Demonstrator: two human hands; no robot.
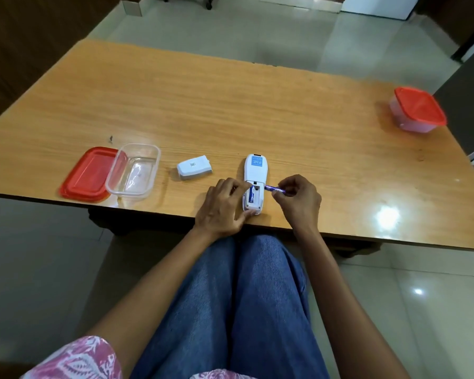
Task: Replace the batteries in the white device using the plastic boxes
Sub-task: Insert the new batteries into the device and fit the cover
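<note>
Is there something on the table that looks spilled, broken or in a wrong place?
Nothing stands out. The battery cover and the red lid lie off their parts, as the job needs. The open clear box leans a little on that lid. The closed box sits near the table's far right edge.

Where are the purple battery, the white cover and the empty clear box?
Purple cylindrical battery (274,189), head view, its middle.
White plastic battery cover (194,167), head view, top face.
Empty clear plastic box (148,149), head view, far rim.

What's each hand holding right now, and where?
Right hand pinches a battery at its right end. Left hand steadies the white device by its near end on the table.
</note>
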